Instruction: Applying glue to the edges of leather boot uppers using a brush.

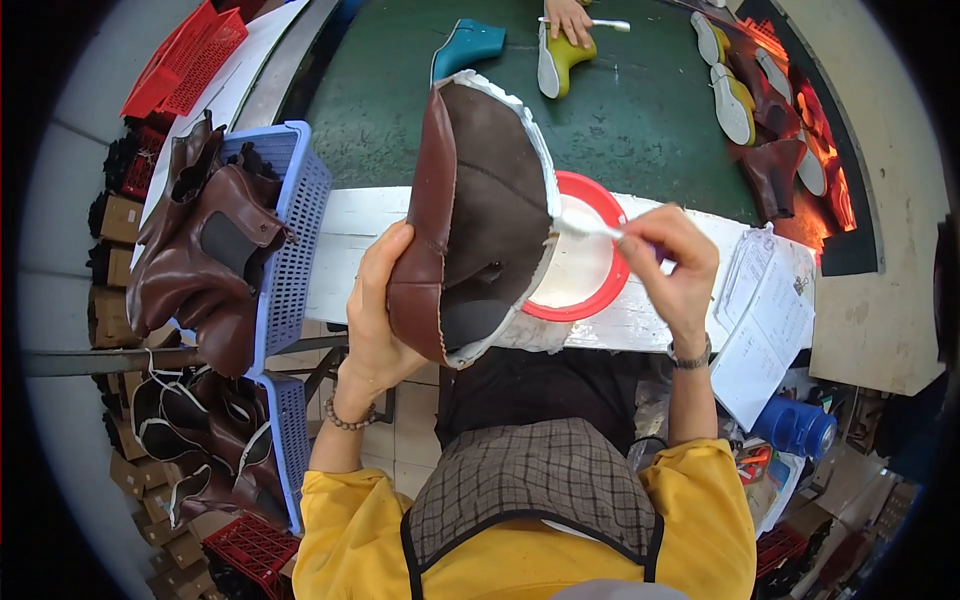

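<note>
My left hand point(375, 310) grips a brown leather boot upper point(425, 240) from its left side, raised above the white bench. Its open underside faces me, showing a dark lining point(490, 190) and an edge coated white. In my right hand point(675, 265) a brush point(590, 229) is pinched between thumb and fingers. The white brush head meets or nearly meets the right edge of the upper. Behind and below it stands a red-rimmed bowl point(605, 295) of white liquid, partly hidden by the upper.
Blue baskets point(300, 220) of brown boot uppers point(225, 230) stand at left. Across the green table point(640, 130), another person's hand point(568, 18) holds a brush over a yellow-green shoe last point(567, 60). A teal last point(468, 48) lies nearby. Papers point(765, 320) and a blue jug point(795, 427) are right.
</note>
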A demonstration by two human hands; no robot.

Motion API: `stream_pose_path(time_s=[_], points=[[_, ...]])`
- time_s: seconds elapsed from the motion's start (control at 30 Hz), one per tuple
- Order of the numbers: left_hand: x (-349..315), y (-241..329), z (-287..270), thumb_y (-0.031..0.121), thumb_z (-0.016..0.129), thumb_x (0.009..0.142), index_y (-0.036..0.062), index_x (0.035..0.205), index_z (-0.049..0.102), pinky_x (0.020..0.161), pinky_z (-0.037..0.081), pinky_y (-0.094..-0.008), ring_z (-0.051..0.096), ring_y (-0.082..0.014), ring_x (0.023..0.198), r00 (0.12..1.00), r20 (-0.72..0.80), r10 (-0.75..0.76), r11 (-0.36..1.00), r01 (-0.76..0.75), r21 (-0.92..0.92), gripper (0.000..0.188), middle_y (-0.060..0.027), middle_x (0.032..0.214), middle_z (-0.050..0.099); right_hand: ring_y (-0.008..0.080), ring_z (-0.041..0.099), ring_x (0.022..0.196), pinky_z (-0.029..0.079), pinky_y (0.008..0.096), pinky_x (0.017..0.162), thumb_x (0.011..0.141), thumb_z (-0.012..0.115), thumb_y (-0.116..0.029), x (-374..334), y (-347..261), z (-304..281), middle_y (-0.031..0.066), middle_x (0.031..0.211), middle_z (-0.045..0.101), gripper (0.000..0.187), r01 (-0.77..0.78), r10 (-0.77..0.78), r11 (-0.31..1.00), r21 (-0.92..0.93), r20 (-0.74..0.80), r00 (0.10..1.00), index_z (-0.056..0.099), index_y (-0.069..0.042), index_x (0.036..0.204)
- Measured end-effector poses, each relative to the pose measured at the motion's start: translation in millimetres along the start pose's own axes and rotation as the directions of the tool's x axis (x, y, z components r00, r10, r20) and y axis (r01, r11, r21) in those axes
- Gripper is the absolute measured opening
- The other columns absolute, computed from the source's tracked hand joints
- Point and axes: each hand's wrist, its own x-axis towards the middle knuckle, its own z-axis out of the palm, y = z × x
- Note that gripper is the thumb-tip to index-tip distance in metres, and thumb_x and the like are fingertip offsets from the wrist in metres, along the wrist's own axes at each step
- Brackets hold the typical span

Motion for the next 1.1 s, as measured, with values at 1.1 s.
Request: stream_pose_path(time_s=[1.1], points=[[25,-34,-2,0.001,0.091,0.071,-0.0013,0.159,0.028,0.120,0.040,-0.0446,0.050,-0.0308,0.141,0.975,-0.201,-0.100,0.964,0.045,-0.260,0.108,-0.0185,0.157,0.044,0.0211,0.068,0.073,0.052,0.0327,0.061,0.084,0.080,-0.013,-22,26,-7,0.0057,0.083,0.068,0.009,-0.058,0.097,0.867,-0.496,0.053,0.994,0.077,-0.005,0.088]])
